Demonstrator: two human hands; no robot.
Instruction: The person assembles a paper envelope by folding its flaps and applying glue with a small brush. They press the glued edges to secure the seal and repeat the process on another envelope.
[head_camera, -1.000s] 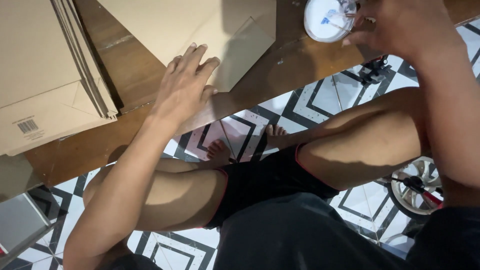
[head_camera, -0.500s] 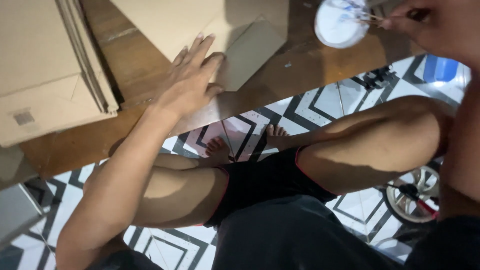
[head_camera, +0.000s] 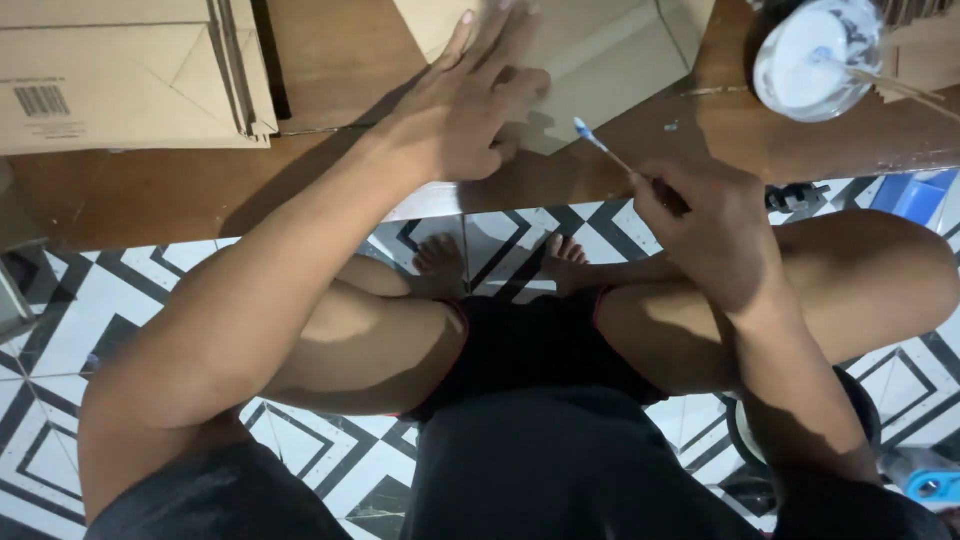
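1. The right hand (head_camera: 715, 235) has its fingers closed around a thin brush (head_camera: 605, 148), pinching the handle near its back end.
2. The brush's long axis runs up and to the left from that grip; its pale blue-white tip hangs just above the table (head_camera: 330, 70), close to the lower right edge of the flat cardboard piece (head_camera: 600, 50).
3. The left hand (head_camera: 470, 110) lies palm down on that cardboard, fingers spread and flat, pressing it to the table and gripping nothing.
4. The cardboard lies ahead and to the left of the brush tip; the left hand already rests on it, so it is the nearer hand, while the right hand holds off just beside its edge.
5. A round white cup (head_camera: 815, 60) with a stick resting in it stands on the table, up and to the right of the right hand, well apart from the brush tip.
6. A stack of folded cartons (head_camera: 130, 75) lies at the table's far left.
7. Below the table edge, the person's bare knees and feet rest over the patterned tile floor (head_camera: 60, 330).
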